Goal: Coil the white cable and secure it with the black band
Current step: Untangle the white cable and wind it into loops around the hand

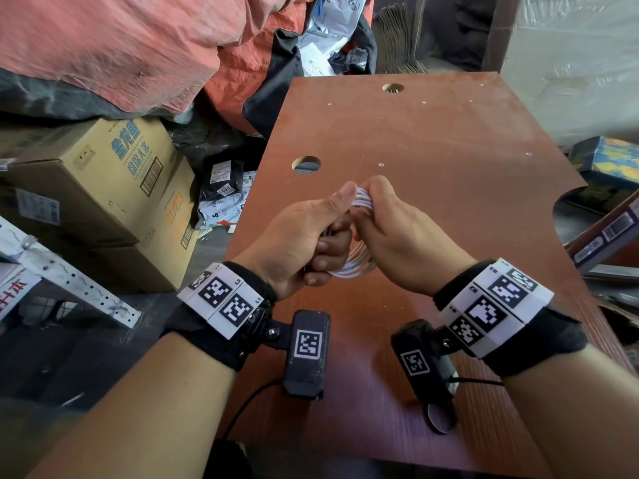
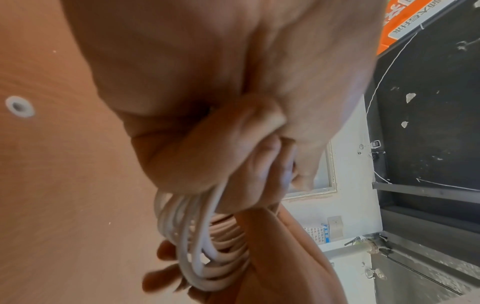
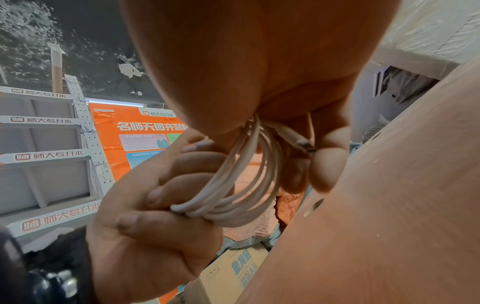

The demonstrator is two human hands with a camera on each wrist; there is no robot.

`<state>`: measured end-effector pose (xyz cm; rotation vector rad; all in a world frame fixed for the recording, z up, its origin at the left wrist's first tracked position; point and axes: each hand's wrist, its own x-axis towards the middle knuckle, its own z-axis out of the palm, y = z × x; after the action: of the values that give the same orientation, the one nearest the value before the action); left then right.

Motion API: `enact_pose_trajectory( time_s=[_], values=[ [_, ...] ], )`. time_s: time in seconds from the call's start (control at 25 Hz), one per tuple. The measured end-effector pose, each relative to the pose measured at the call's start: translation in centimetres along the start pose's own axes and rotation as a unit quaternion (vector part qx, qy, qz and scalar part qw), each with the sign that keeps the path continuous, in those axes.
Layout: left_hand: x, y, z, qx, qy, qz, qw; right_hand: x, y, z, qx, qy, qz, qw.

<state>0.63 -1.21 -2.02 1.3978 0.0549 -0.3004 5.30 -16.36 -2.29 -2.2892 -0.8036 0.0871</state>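
1. White cable [image 1: 359,202] — coiled in several loops, held above the brown table [image 1: 449,140], between both hands.
2. Left hand [image 1: 307,233] — fingers clenched round the coil's near side.
3. Right hand [image 1: 397,236] — grips the far side; plug end [image 3: 302,143] by its fingertips.

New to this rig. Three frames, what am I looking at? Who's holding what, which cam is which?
No robot here: a person's two bare hands, each wrist wearing a strap with printed markers and a small camera.

The big picture is from a head camera looking down. The other two look along each hand from the wrist cameras.

The left hand and right hand both hold a coiled white cable above a reddish-brown board with round holes. In the right wrist view the loops hang between both grips, and a connector end sits by the right fingers.

The black band is not clearly visible. Cardboard boxes and bags lie to the left.
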Motion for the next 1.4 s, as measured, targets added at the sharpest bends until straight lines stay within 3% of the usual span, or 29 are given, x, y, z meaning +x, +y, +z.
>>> enact_pose_trajectory(
  time_s=[0.36,0.96,1.4],
  values=[
    [-0.4,-0.3,0.5,0.005,0.065,-0.01,0.998,-0.7,0.0,0.0,-0.009,-0.041,0.046,0.998],
    [-3.2,-2.2,4.2,0.014,0.094,-0.022,0.995,-4.7,-1.6,-0.6,-0.026,0.018,0.128,0.991],
    [-5.5,-3.1,6.2,0.011,0.132,-0.062,0.989,-7.1,-3.8,-0.4,-0.037,-0.036,0.206,0.977]
  ],
)
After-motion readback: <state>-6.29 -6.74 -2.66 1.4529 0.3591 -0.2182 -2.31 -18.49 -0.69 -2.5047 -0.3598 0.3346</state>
